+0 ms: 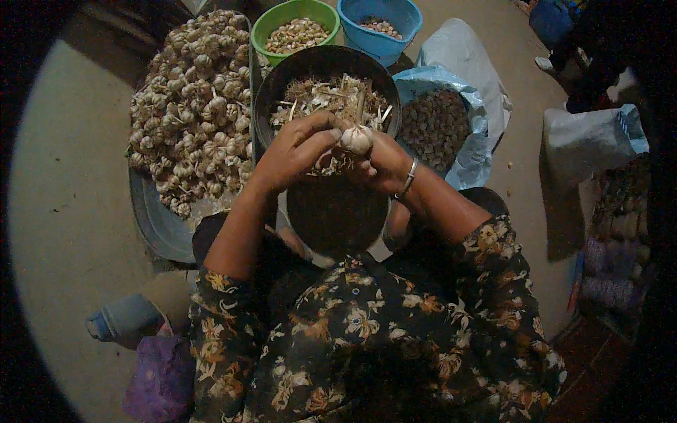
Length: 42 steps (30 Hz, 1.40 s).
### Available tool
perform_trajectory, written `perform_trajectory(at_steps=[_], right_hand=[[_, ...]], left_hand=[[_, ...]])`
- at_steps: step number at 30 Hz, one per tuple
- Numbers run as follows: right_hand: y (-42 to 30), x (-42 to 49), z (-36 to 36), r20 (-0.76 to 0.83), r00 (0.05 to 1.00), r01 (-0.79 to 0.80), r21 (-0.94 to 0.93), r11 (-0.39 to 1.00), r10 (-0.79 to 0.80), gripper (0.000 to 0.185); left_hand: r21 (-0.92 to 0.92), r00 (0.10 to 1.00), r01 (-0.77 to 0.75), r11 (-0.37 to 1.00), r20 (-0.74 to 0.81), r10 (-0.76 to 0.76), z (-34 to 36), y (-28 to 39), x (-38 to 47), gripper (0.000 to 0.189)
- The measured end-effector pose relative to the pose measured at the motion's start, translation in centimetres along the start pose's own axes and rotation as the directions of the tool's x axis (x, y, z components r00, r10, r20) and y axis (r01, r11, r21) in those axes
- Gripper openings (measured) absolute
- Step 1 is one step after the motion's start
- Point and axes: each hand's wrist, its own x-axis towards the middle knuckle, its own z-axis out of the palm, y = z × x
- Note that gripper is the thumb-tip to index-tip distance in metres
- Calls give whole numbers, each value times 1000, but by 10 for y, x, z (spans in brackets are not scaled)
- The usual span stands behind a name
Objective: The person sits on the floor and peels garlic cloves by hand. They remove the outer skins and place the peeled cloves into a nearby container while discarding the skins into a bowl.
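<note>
A whitish garlic bulb (pixel 358 140) with its dry stalk pointing up is held between my two hands, over a round dark basin (pixel 264 100). My right hand (pixel 390 161), with a metal bangle at the wrist, grips the bulb from the right. The thumb of my left hand (pixel 301 150) presses against its left side, the other fingers curled and partly hidden. Beneath the hands, the basin holds garlic skins, roots and cut stalks (pixel 322 98).
At left, a metal tub (pixel 153 211) is heaped with garlic bulbs (pixel 195 116). A green tub (pixel 259 37) and a blue bucket (pixel 381 18) hold cloves. An open sack (pixel 476 137) of brownish pieces stands right. A jug (pixel 127 317) and purple bag (pixel 158 375) lie lower left; a person (pixel 587 58) is upper right.
</note>
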Motion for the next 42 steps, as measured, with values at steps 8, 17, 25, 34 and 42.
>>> perform_trajectory(at_steps=[8, 17, 25, 34, 42], right_hand=[[21, 10, -9, -111, 926, 249, -540, 804, -361, 32], [16, 27, -10, -143, 847, 327, -619, 714, -512, 53], [18, 22, -3, 60, 588, 568, -741, 358, -807, 43], [24, 14, 5, 181, 539, 611, -756, 234, -822, 32], [11, 20, 3, 135, 542, 693, -630, 350, -829, 34]], left_hand=[[359, 977, -199, 912, -4, 215, 3, -30, 8, 27], [177, 971, -26, 984, -229, 67, 1, -29, 8, 21], [459, 966, -19, 888, -222, 135, 18, -12, 3, 30], [5, 966, -42, 999, -253, 42, 10, -32, 12, 18], [-384, 927, 85, 919, -309, -215, 14, -19, 9, 19]])
